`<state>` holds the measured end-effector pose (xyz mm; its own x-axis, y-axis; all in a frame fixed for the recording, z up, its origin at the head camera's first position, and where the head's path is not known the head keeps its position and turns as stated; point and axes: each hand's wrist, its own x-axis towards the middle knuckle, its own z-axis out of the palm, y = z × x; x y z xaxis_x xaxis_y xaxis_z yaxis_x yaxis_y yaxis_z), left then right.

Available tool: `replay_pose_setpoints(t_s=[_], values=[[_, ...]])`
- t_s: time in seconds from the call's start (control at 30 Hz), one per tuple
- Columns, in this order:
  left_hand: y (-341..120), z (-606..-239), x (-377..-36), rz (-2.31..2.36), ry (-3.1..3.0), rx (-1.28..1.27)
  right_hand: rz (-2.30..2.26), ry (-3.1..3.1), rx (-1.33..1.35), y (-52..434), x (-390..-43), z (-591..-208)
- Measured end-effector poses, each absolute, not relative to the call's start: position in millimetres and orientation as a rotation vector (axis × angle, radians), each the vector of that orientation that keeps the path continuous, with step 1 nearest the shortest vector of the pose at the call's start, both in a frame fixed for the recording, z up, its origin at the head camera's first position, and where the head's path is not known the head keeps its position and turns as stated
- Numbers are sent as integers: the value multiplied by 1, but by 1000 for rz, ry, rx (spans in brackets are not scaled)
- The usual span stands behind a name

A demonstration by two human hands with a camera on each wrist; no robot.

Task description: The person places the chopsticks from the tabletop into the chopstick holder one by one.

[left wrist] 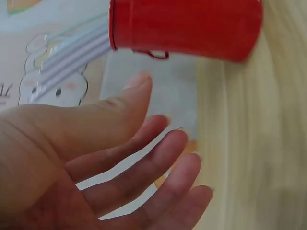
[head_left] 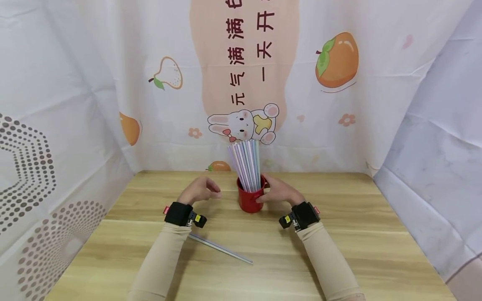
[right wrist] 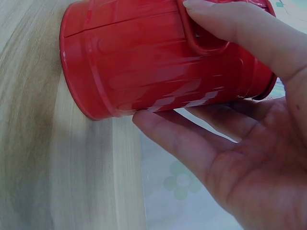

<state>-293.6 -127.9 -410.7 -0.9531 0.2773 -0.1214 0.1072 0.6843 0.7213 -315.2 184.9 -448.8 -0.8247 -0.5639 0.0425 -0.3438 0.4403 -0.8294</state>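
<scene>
loose straw (head_left: 220, 248) flat on table (head_left: 339, 251) near forearms | right hand (head_left: 276, 192) grip curled round red cup (head_left: 249, 200), should steady it | left hand (head_left: 199, 190) fingers relaxed, apart, holding nothing | straws (head_left: 246, 165) upright in cup

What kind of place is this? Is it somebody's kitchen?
Probably not a kitchen. It looks like a small recording booth: a wooden table walled in by cartoon fruit-and-bunny cloths, with only a red cup of straws, and camera bands on both wrists.

A makeshift recording booth: a light wooden tabletop (head_left: 339, 251) enclosed by white cartoon-printed fabric backdrops (head_left: 113, 83).
</scene>
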Motion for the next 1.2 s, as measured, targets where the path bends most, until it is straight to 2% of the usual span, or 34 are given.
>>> replay_pose_setpoints(t_s=[0.4,0.57,1.2], values=[[-191,-443,-244,1050,2636,272,-1319,2459,-842,187,-317,-447],[-205,-457,-230,1101,2582,350,-1310,2464,-820,187,-316,-446],[-218,-469,-223,1031,2559,577,-1285,2475,-790,186,-319,-447]])
